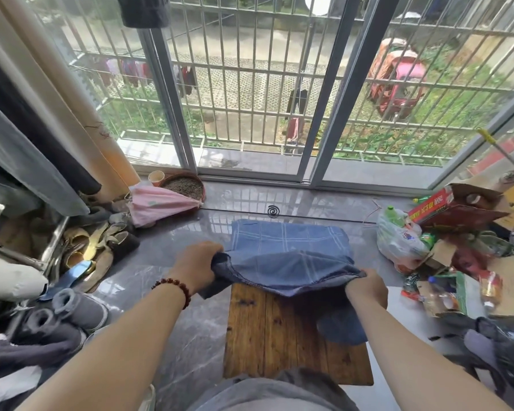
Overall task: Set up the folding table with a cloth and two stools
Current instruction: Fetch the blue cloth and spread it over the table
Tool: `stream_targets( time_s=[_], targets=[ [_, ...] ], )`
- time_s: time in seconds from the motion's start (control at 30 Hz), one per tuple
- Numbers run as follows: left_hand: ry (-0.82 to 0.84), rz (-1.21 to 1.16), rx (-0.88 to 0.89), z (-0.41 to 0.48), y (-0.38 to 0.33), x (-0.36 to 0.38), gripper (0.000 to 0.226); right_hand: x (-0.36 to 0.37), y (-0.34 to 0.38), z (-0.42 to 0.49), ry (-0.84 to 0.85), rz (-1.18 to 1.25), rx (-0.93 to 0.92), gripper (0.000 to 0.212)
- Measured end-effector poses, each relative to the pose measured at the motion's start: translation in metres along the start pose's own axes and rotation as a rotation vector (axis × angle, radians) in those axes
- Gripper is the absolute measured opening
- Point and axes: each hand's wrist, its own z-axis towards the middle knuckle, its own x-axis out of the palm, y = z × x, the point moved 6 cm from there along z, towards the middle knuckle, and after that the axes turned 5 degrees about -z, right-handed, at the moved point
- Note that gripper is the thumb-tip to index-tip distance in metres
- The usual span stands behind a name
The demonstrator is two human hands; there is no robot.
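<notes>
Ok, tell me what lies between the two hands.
Head view: the blue checked cloth spans from left hand to right hand, above the brown wooden tabletop.

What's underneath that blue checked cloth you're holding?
A brown wooden plank tabletop: its near half shows bare. The blue checked cloth hides the far half, so anything lying there cannot be seen.

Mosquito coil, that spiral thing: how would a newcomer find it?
Start at the barred sliding window. On the glossy grey stone surface just below its track, beyond the blue checked cloth, lies the mosquito coil. It is the only small black spiral there.
</notes>
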Motion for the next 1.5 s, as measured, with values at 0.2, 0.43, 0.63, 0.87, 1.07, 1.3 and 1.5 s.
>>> stream_targets(
  time_s=[0.2, 0.43, 0.63, 0.87, 1.07, 1.3, 1.5],
  targets=[
    [0.004, -0.005, -0.050, -0.011, 0.017, 0.009, 0.018, 0.000, -0.006, -0.012, -0.029, 0.015, -0.053, 0.026],
    [-0.052, -0.053, -0.137, -0.024, 0.026, -0.002, 0.018, -0.008, -0.018, -0.013, -0.044, 0.036, -0.058, 0.027],
    [-0.049, 0.014, -0.188, -0.037, 0.007, 0.018, 0.010, -0.005, -0.020, -0.023, 0.058, -0.044, -0.276, 0.032],
    [-0.147, 0.015, -0.330, -0.062, 0.009, 0.041, 0.038, -0.026, -0.074, -0.017, 0.050, -0.224, -0.215, 0.043],
    [-0.107, 0.149, -0.337, -0.089, -0.037, 0.058, 0.042, -0.034, -0.085, -0.022, 0.118, -0.254, -0.428, 0.044],
    [-0.153, 0.098, -0.342, -0.125, -0.093, 0.095, 0.021, -0.061, -0.096, -0.045, 0.146, -0.441, -0.629, 0.038],
    [-0.176, 0.062, -0.404, -0.148, -0.085, 0.102, 0.022, -0.080, -0.118, -0.043, 0.064, -0.608, -0.664, 0.039]
  ],
)
